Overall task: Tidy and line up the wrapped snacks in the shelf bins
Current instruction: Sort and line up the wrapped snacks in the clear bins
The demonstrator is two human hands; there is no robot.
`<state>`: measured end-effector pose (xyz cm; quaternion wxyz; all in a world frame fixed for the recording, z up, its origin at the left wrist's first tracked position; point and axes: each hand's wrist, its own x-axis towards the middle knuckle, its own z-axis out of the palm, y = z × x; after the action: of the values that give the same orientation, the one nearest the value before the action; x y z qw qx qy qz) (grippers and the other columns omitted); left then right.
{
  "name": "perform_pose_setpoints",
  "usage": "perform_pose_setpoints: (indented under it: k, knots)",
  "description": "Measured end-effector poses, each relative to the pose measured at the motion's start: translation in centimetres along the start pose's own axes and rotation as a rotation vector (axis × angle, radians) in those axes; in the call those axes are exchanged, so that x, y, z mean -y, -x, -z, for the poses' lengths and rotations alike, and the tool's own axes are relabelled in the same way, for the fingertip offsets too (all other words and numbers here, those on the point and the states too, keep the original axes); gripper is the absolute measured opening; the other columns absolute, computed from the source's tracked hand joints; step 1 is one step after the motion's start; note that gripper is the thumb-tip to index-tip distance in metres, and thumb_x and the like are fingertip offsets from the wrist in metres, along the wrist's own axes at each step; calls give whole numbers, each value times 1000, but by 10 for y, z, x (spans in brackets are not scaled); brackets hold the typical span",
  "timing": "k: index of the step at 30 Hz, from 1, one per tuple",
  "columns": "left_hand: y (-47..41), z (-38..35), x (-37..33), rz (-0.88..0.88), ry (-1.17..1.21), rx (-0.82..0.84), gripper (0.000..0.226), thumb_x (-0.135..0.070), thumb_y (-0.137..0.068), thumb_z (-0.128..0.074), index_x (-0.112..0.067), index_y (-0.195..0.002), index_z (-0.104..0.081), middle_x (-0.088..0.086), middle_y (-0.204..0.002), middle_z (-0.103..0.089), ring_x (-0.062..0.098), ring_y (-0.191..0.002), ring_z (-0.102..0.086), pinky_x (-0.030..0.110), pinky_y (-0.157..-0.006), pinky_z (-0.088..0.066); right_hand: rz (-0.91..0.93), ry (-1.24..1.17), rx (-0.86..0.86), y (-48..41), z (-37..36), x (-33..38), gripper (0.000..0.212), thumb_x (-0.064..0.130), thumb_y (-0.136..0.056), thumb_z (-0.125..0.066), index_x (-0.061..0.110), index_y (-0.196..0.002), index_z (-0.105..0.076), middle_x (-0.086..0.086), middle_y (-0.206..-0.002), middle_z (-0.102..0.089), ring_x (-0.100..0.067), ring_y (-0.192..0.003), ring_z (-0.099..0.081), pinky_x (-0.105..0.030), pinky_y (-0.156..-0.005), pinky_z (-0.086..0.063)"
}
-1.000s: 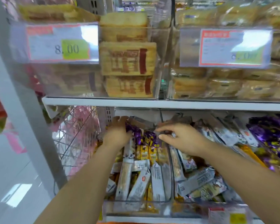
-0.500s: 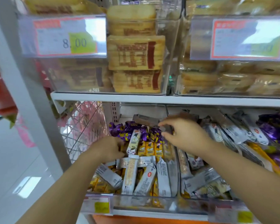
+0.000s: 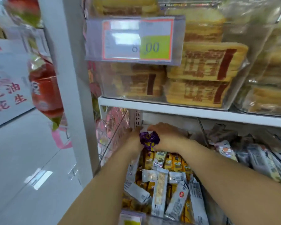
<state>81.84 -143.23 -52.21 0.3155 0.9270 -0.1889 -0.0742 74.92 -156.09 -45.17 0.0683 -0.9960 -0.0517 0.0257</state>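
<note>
white shelf (image 3: 169, 109) above one clear bin (image 3: 115, 143), where left hand (image 3: 133, 140) and right hand (image 3: 167, 137), two together, clasp purple snacks (image 3: 148, 138).

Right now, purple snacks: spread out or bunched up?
Bunched up. The purple snacks form one crumpled clump pressed between the left hand and the right hand at the bin's back.
</note>
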Motion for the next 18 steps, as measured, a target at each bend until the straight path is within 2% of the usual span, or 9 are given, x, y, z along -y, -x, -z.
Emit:
perform_pose_setpoints:
  k: [2, 5, 7, 9, 11, 13, 15, 18]
  knots:
    - [-20, -11, 11, 15, 25, 9, 67, -25, -72, -56, -15, -138, -47, 18, -135, -50, 36, -124, -49, 40, -102, -42, 14, 61, -20, -13, -12, -3, 54, 39, -73, -73, 23, -122, -55, -4, -119, -59, -25, -108, -57, -32, -89, -46]
    - [-32, -16, 12, 28, -36, 42, 57, -19, -74, -60, -13, -130, -53, 19, -129, -54, 35, -118, -51, 31, -96, -43, 10, 77, -71, -23, -27, -7, 52, 43, -73, -69, 23, -118, -53, -4, -115, -55, -26, -109, -52, -32, -88, -41]
    - [-36, -17, 14, 25, -67, 45, 41, -16, -77, -64, -14, -118, -60, 14, -118, -56, 32, -110, -52, 23, -83, -38, 3, 79, -100, -26, -33, -10, 46, 42, -76, -67, 22, -116, -53, -6, -115, -51, -27, -109, -48, -32, -85, -38]
    - [-34, -16, 13, 11, -73, -5, 26, -14, -81, -63, -13, -107, -63, 9, -104, -54, 32, -105, -53, 22, -73, -29, -13, 54, -103, -26, -33, -12, 39, 37, -77, -68, 21, -111, -55, -6, -114, -49, -26, -106, -48, -32, -83, -42]
    - [-27, -12, 9, -14, -51, -57, 17, -14, -83, -61, -10, -100, -65, 8, -98, -53, 32, -100, -54, 23, -69, -26, -26, 19, -96, -25, -32, -13, 32, 29, -78, -69, 19, -107, -58, -6, -112, -48, -25, -101, -50, -34, -80, -46]
    - [-18, -7, 4, -30, -4, -86, 17, -10, -84, -62, -5, -101, -64, 16, -100, -60, 32, -98, -57, 24, -73, -36, -44, -18, -93, -23, -30, -13, 23, 16, -80, -67, 17, -103, -61, -6, -112, -47, -25, -98, -51, -34, -77, -48]
    - [-6, -1, -2, -47, 78, -117, 20, -3, -85, -61, 0, -105, -62, 21, -104, -63, 33, -98, -60, 29, -79, -47, -52, -51, -111, -20, -26, -13, 24, 6, -81, -62, 16, -103, -64, -5, -113, -47, -24, -100, -52, -32, -78, -49]
    - [18, 11, -14, -63, 122, -200, 20, -4, -89, -59, -1, -109, -60, 15, -103, -64, 26, -92, -58, 24, -67, -36, -63, -122, -169, -15, -15, -11, 26, 6, -83, -61, 18, -105, -67, -1, -112, -50, -21, -102, -54, -27, -79, -46]
